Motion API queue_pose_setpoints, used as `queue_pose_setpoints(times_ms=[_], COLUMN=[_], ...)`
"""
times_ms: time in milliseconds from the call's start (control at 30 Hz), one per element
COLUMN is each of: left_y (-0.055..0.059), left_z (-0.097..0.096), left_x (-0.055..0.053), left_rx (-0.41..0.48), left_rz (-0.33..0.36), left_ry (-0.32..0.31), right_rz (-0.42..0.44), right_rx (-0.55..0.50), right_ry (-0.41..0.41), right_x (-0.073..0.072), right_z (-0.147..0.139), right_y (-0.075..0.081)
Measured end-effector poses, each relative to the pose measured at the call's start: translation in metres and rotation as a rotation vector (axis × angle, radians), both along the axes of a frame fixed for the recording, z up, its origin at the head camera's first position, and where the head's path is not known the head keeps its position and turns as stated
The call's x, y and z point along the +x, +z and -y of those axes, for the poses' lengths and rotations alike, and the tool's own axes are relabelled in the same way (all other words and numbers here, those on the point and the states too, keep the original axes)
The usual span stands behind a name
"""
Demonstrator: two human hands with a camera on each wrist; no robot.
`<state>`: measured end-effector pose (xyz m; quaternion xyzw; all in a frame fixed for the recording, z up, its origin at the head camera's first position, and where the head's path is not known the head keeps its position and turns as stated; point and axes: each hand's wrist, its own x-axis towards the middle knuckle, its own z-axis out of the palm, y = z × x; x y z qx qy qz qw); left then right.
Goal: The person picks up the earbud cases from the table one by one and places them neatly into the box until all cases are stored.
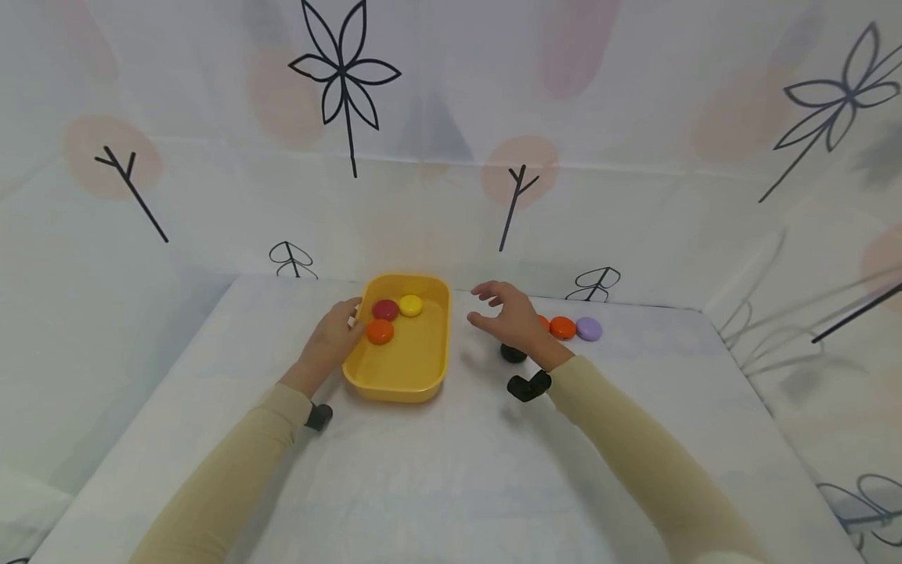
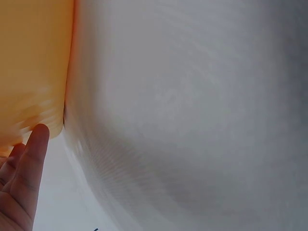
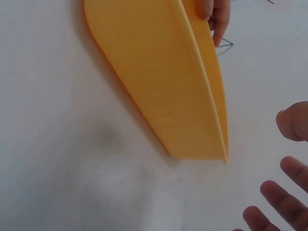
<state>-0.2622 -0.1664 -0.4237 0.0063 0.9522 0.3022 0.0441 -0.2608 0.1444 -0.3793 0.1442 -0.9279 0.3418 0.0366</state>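
A yellow rectangular plastic tray [image 1: 402,376] stands on the white-covered table, with a dark red disc [image 1: 385,310], a yellow disc [image 1: 411,305] and an orange disc [image 1: 380,332] inside. At the tray's left wall, my left hand [image 1: 330,343] pinches the rim, thumb inside and fingers along the outer face. My right hand [image 1: 513,319] is in the air to the tray's right, thumb and fingers spread apart, holding nothing. The right wrist view shows those spread fingers [image 3: 284,202] away from the tray's wall [image 3: 144,72].
Right of my right hand lie an orange-red disc [image 1: 562,328] and a purple disc [image 1: 589,329]. Another orange disc [image 1: 543,322] is partly hidden behind the hand. A black round thing [image 1: 513,354] shows under the right wrist. A patterned cloth [image 1: 437,211] hangs behind the table.
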Motion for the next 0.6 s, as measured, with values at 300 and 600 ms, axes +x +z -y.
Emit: queue_pose_setpoints(times_ms=[300, 600], left_y=[0.003, 0.004], left_z=[0.000, 0.000], left_x=[0.001, 0.002], left_rx=[0.014, 0.013], left_rz=[0.001, -0.001], left_ry=[-0.016, -0.022], right_rz=[0.020, 0.077], right_rx=[-0.087, -0.221], right_ry=[0.079, 0.100], right_x=[0.000, -0.002], right_z=[0.023, 0.049], right_y=[0.004, 0.004])
